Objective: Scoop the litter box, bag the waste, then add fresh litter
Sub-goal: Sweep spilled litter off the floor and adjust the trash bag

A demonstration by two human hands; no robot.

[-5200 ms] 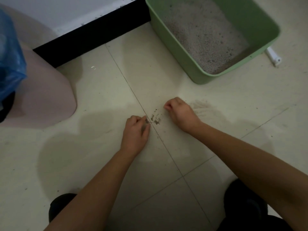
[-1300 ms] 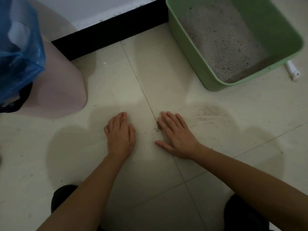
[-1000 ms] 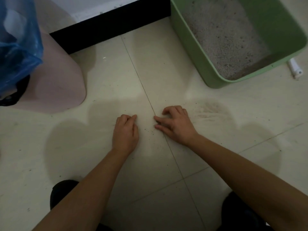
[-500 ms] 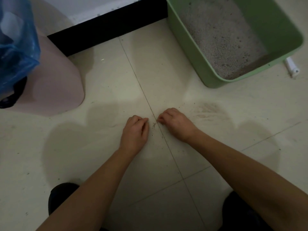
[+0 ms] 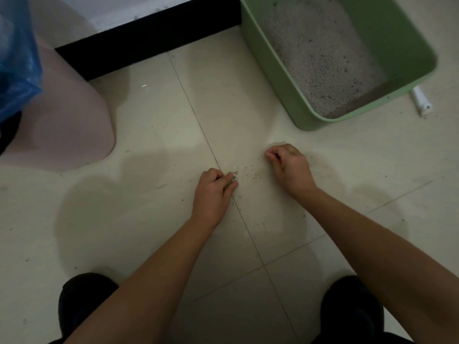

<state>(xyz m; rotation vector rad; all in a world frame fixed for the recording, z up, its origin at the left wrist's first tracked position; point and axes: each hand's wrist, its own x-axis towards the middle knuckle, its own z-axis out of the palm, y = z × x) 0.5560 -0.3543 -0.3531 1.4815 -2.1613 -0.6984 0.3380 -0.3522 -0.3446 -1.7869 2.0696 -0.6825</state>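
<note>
Head view, left to right. Blue bag [image 5: 15, 58] sits in a pink bin [image 5: 72, 125] at the far left, well apart from the hands. Left hand [image 5: 213, 194] is on the tile with fingers curled, pinching a small clump of spilled litter [image 5: 242, 170] at its fingertips. More grains are scattered on the floor between the two hands. Right hand [image 5: 289, 167] is knuckles-up with fingers curled under; cannot tell if it holds any grains. Green litter box [image 5: 397, 33] is upper right, near the right hand, with grey litter [image 5: 323, 58] inside. A white object [image 5: 421, 101] lies just beside the box's far corner.

Step looks like gathering stray grains off the floor. Best done by raking both hands inward to make one pile, then pinching low and tight so little drops, and carrying it to the bag. Fine dust will likely stay behind.
</note>
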